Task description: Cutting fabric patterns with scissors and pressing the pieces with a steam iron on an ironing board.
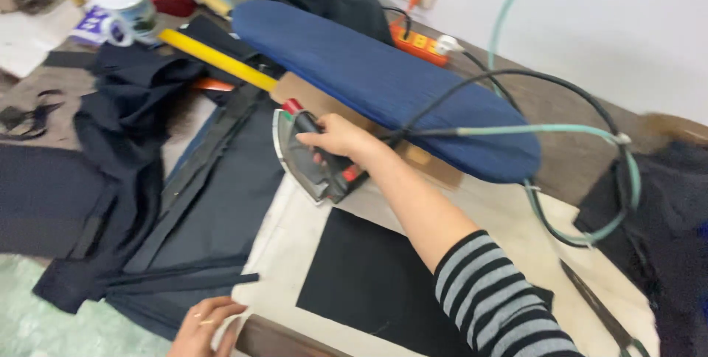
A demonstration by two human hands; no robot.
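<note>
Right arm outstretched, fist wrapped round iron handle
Right hand (341,141) clamps the iron (313,158); left hand (203,325), fingers loose, rests on the table edge (273,338), holding nothing

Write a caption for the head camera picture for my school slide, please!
Right hand grips an iron beside a blue sleeve board; left hand rests on the table edge.

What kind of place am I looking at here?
Likely a tailoring or garment workshop: the right hand grips a steam iron beside a blue pressing board, with dark cloth and scissors on the table.
</note>
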